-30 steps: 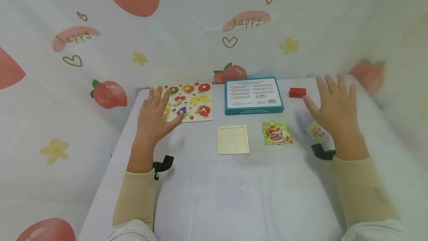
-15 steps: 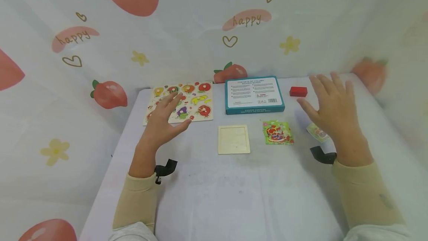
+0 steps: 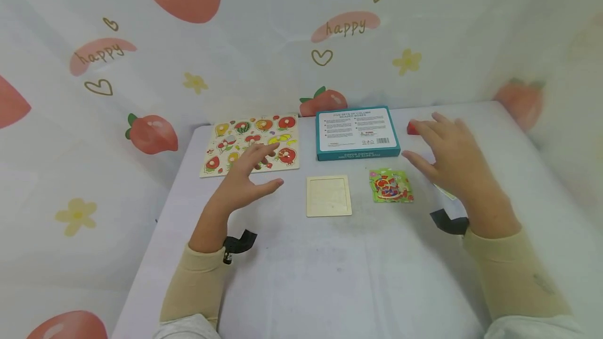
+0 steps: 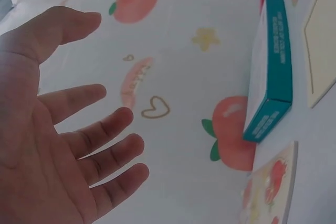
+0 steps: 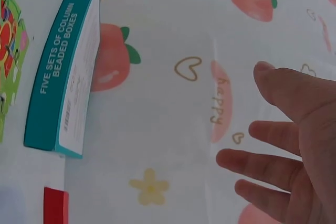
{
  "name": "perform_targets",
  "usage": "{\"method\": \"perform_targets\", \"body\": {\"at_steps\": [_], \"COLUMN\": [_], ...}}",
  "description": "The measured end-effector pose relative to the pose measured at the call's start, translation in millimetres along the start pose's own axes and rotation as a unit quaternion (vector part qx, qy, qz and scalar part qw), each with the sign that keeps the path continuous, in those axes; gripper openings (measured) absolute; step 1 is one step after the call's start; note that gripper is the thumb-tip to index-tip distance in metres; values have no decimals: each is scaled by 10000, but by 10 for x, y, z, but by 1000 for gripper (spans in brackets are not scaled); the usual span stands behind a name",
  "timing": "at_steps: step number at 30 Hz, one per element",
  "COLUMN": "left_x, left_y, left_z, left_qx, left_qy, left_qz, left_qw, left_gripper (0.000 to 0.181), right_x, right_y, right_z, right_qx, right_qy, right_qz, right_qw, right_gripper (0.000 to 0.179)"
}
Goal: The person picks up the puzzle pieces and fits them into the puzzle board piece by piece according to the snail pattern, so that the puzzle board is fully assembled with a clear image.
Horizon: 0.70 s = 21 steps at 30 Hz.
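Note:
My left hand (image 3: 237, 182) hovers with relaxed, spread fingers, overlapping the near edge of a wooden fruit puzzle board (image 3: 242, 127) in the head view. My right hand (image 3: 454, 164) is held up on the other side, fingers loosely bent and holding nothing. It partly hides a red block (image 3: 412, 127) and a small picture card (image 3: 445, 191). Between the hands lie a square wooden frame tray (image 3: 328, 196) and a green stack of jigsaw pieces (image 3: 391, 186) with red and blue print. The left wrist view shows the left palm (image 4: 37, 145) with nothing in it.
A teal and white box (image 3: 357, 132) printed "Five sets of column beaded boxes" lies at the back middle of the white table (image 3: 325, 276). Behind it hangs a cloth backdrop (image 3: 264, 41) with peaches and flowers.
Both hands have moved inward toward each other, and their fingers have gone from straight to more bent. The right hand now covers part of the red block. The objects stay put.

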<state>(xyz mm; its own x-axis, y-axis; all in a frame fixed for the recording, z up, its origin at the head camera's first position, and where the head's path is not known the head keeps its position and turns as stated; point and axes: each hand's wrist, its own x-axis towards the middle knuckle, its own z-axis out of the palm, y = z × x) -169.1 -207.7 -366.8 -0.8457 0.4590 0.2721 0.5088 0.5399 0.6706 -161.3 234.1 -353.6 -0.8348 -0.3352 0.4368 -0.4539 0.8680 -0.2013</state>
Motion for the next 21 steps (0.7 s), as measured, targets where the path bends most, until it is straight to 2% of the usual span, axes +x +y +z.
{"method": "perform_targets", "body": {"at_steps": [3,9,13,17,21], "left_x": [13,46,76,111,131], "left_y": [7,6,5,-15,-53], "left_z": [63,186,247,311,376], "left_qx": [-24,40,88,105,73], "left_qy": [-132,-364,-464,-641,-926], "left_qz": [24,-6,-336,-771,-1119], "left_qw": [9999,9993,9983,9949,9894], "left_gripper": [75,77,75,69,70], "right_x": [4,32,55,72,89], "right_y": [-34,-126,-180,-216,-233], "right_z": [39,97,153,245,373], "right_qx": [119,97,62,180,446], "right_qy": [12,-175,-391,-863,-1358], "right_qz": [-241,-443,-423,-118,203], "right_qw": [9996,9988,9983,9960,9895], "right_gripper": [66,72,70,69,67]}}
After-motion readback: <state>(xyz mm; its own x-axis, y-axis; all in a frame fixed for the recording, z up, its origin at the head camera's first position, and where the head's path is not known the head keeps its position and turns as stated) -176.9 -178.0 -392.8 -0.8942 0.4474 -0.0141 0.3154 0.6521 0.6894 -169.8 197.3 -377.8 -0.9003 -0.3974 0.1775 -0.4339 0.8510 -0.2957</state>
